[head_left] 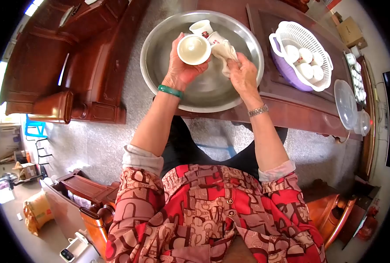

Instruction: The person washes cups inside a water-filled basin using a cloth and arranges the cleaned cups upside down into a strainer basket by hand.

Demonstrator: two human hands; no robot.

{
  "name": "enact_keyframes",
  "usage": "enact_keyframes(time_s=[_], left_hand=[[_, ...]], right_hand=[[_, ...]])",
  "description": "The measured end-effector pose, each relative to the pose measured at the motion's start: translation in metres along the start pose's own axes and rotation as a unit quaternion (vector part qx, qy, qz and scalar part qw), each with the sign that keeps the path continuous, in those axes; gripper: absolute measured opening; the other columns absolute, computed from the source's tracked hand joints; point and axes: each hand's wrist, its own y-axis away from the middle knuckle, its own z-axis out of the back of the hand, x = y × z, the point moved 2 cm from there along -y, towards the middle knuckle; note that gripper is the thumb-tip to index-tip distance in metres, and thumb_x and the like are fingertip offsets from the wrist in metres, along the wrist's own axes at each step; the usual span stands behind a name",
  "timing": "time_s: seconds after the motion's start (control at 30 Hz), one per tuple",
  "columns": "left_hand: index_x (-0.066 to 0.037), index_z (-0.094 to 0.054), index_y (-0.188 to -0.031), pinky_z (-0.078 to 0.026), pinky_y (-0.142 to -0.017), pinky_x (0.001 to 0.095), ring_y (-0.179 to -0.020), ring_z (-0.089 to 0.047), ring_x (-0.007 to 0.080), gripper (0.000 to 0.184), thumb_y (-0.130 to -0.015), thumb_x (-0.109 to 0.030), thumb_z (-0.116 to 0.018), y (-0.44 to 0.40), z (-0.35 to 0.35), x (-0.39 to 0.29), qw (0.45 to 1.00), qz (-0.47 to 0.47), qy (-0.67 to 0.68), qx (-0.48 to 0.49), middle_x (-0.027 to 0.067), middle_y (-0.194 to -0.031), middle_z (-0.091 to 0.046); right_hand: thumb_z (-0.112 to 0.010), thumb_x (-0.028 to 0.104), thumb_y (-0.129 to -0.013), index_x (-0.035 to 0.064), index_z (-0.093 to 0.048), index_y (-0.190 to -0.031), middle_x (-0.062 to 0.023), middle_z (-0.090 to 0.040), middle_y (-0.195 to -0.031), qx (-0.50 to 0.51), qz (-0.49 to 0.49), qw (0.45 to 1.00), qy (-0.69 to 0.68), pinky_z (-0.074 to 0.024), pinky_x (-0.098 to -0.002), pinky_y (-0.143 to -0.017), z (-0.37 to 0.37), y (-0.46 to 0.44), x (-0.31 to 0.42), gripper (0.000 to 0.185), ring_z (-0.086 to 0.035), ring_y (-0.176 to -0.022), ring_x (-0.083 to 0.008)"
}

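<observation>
My left hand (pixel 182 68), with a green bangle at its wrist, is wrapped round a white cup (pixel 194 50). The cup's round opening faces up toward me, over a wide metal basin (pixel 195 94). In my right hand (pixel 245 76) is a pinched, off-white cloth (pixel 225 55), bunched up just right of the cup. Behind the hands, inside the basin, lie a tilted white cup (pixel 201 27) and another cup (pixel 215 38) with red marks, partly hidden by the cloth.
A white strainer basket (pixel 295 33) in a purple basin (pixel 287 72) holds several white cups (pixel 306 55) on the wooden table (pixel 265 98). Farther right are a clear plastic lid (pixel 345 103) and a tray of small white cups (pixel 357 79). A wooden bench (pixel 41 57) stands left.
</observation>
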Motion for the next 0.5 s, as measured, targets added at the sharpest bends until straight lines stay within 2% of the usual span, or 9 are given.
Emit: enact_keyframes(time_s=[0.07, 0.13, 0.27, 0.5], left_hand=[[-0.001, -0.058, -0.104, -0.049, -0.060, 0.0313, -0.079, -0.058, 0.0263, 0.059, -0.086, -0.057, -0.044, 0.001, -0.001, 0.001, 1.000, 0.005, -0.005, 0.003, 0.0145, -0.096, -0.061], [-0.007, -0.059, -0.104, -0.051, -0.061, 0.0331, -0.082, -0.061, 0.0261, 0.053, -0.087, -0.055, -0.045, 0.001, -0.004, 0.003, 0.998, -0.016, -0.024, -0.057, 0.0109, -0.096, -0.063], [-0.009, -0.059, -0.104, -0.052, -0.063, 0.0344, -0.083, -0.062, 0.0259, 0.051, -0.087, -0.055, -0.046, 0.002, -0.006, 0.003, 0.996, -0.023, -0.067, -0.046, 0.0077, -0.095, -0.064], [-0.010, -0.059, -0.105, -0.050, -0.057, 0.0304, -0.081, -0.063, 0.0241, 0.050, -0.087, -0.055, -0.045, -0.004, 0.006, 0.002, 0.997, 0.000, -0.060, -0.044, 0.0065, -0.095, -0.064]], right_hand=[[-0.052, 0.018, -0.083, 0.0003, -0.061, -0.097, -0.0201, -0.063, -0.078, 0.007, 0.005, 1.000, 0.001, -0.0474, -0.0380, -0.067, -0.001, 0.000, -0.002, 0.025, -0.062, -0.070, -0.0310], [-0.054, 0.019, -0.083, -0.0002, -0.061, -0.100, -0.0157, -0.064, -0.077, 0.008, 0.028, 0.999, 0.032, -0.0473, -0.0324, -0.064, -0.002, -0.002, -0.006, 0.027, -0.060, -0.066, -0.0211], [-0.054, 0.019, -0.082, 0.0000, -0.061, -0.100, -0.0161, -0.064, -0.077, 0.012, 0.028, 0.999, 0.035, -0.0469, -0.0324, -0.063, -0.002, -0.001, -0.006, 0.027, -0.060, -0.066, -0.0215], [-0.054, 0.020, -0.082, -0.0001, -0.061, -0.099, -0.0168, -0.064, -0.076, 0.038, 0.017, 0.998, 0.048, -0.0471, -0.0324, -0.065, -0.003, -0.002, -0.009, 0.027, -0.062, -0.068, -0.0229]])
